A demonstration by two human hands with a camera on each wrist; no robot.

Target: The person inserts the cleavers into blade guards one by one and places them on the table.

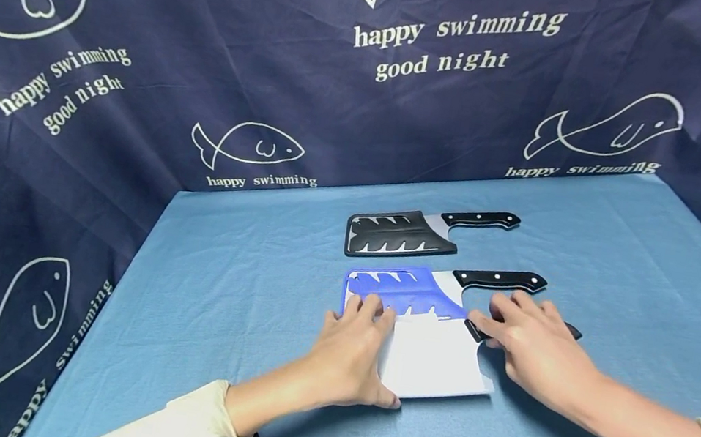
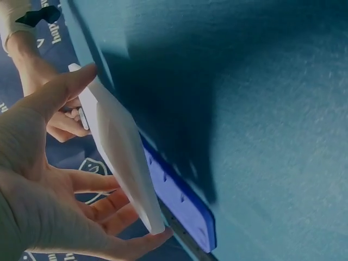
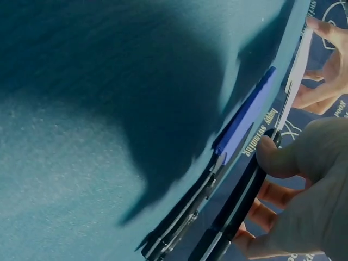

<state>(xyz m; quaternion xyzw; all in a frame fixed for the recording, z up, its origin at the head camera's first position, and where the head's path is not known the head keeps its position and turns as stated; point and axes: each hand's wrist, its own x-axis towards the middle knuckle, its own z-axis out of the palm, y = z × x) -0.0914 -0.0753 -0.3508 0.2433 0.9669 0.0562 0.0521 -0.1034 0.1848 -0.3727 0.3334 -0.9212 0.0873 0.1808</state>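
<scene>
A cleaver in a white blade cover (image 1: 438, 363) is held between both hands, raised over the table in the wrist views. My left hand (image 1: 348, 358) grips the cover at its left end, thumb on the near edge and fingers on the far edge. With thumb and fingers, my right hand (image 1: 535, 350) holds the black handle (image 3: 234, 201), partly hidden by that hand in the head view. Just beyond lies a second cleaver in a blue blade cover (image 1: 394, 287), its black handle (image 1: 502, 279) pointing right. The white cover overlaps the blue one in the head view.
Farther back, a third cleaver in a black blade cover (image 1: 398, 236) lies with its handle (image 1: 483, 219) to the right. All is on a blue tablecloth (image 1: 234, 292). A dark blue curtain (image 1: 266, 52) with white fish prints stands behind and at the sides.
</scene>
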